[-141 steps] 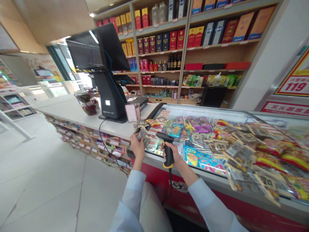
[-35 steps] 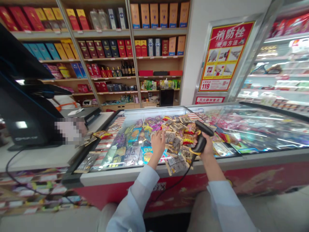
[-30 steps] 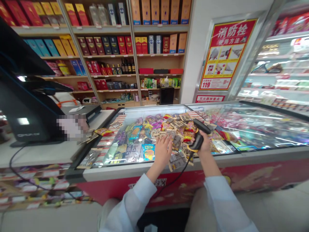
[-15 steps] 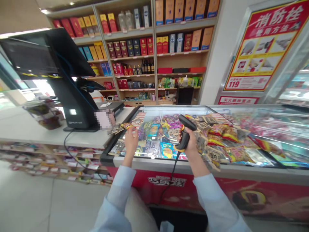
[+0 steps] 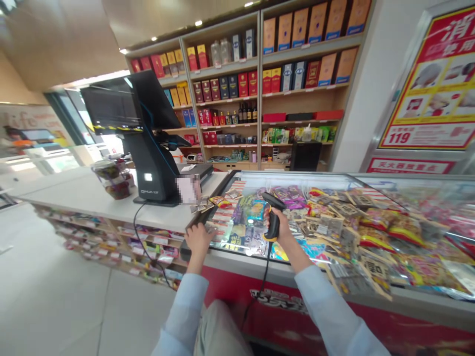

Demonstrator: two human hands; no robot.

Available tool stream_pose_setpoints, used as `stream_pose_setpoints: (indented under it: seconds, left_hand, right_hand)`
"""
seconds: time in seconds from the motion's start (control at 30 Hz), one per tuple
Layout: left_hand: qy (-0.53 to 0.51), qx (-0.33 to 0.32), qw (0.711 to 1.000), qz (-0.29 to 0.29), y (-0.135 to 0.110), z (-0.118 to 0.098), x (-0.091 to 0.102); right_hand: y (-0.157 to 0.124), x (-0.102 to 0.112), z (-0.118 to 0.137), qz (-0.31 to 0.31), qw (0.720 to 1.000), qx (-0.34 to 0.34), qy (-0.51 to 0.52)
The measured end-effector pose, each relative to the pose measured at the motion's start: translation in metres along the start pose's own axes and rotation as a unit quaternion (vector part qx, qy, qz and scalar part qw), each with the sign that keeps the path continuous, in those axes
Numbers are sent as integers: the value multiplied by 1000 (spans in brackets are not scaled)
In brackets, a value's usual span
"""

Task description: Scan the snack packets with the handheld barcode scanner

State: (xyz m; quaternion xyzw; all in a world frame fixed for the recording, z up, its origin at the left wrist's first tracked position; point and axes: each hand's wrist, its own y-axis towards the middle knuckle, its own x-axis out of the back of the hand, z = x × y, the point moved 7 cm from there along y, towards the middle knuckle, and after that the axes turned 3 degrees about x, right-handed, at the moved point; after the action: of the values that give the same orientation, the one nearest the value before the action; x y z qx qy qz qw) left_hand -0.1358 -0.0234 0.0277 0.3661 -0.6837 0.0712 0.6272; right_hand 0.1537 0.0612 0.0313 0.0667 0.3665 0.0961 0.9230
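Observation:
My right hand (image 5: 281,225) is wrapped round the grip of a black and yellow barcode scanner (image 5: 273,217), its head above the packets in the glass-topped freezer. The scanner's cord (image 5: 264,282) hangs down the red front. Palm down, my left hand (image 5: 199,242) is at the freezer's front left corner, fingers bent and apart; no held thing can be made out. Just beyond it lies a yellow and red snack packet (image 5: 220,201). To the right of the scanner are heaped brown packets (image 5: 326,225) and red and yellow snack packets (image 5: 374,235).
On the white counter (image 5: 85,198) at left stand a black checkout terminal (image 5: 158,163) and stacked tubs (image 5: 113,180). A cable (image 5: 141,242) runs down the counter's front, past stocked shelves. Shelves of boxed bottles (image 5: 222,86) line the back wall.
My view has turned left. My left hand has moved back from beside the yellow and red packet to the freezer's corner. The scanner stays in my right hand and is further left over the freezer.

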Motion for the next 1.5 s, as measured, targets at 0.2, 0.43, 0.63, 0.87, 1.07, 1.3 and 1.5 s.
stream_pose_setpoints:
  seconds: [0.2,0.43,0.63,0.87,1.07,1.3,1.5]
  left_hand:
    - [-79,17,994,67,17,-28,-7]
    - [-219,6,976,-16,32,-82,-12]
    - [-301,-100,947,-53,32,-98,-23]
    - [-251,-93,963,-40,28,-99,-20]
    - [-229,-107,965,-71,25,-100,-15]
    - [-231,-133,958,-102,26,-100,-17]
    - [-258,-136,950,-112,28,-99,-19]
  right_hand:
    - [-2,-5,-10,35,999,-27,7]
    - [-5,-6,-17,40,998,-53,-3]
    - [-6,-10,-21,78,996,-43,-20]
    - [-12,-13,-20,100,992,-63,-52]
    - [-11,-11,-25,111,989,-77,-57]
    - [-11,-10,-28,119,987,-90,-62]
    - [-11,-11,-29,130,985,-94,-65]
